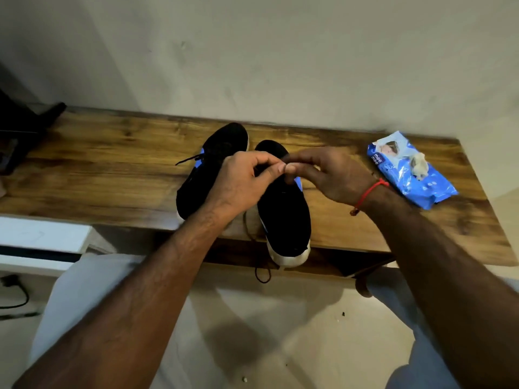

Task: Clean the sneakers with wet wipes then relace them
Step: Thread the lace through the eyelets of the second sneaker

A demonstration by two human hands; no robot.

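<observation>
Two black sneakers with white soles and blue accents stand side by side on a wooden shelf (pixel 112 169). The left sneaker (pixel 207 164) has a lace end sticking out to its left. The right sneaker (pixel 283 214) has its heel over the shelf's front edge, and a dark lace (pixel 261 273) hangs down below it. Above the right sneaker's lace area, my left hand (pixel 241 183) and my right hand (pixel 331 175) meet fingertip to fingertip, both pinching the dark lace. A blue wet wipes pack (pixel 410 172) lies to the right, with a crumpled used wipe (pixel 420 165) on top.
The shelf runs along a pale wall. Dark objects (pixel 22 130) sit at its far left end. A white surface (pixel 42 237) lies below on the left, with a black cable (pixel 16 299) on the floor. My knees in light trousers are under the shelf.
</observation>
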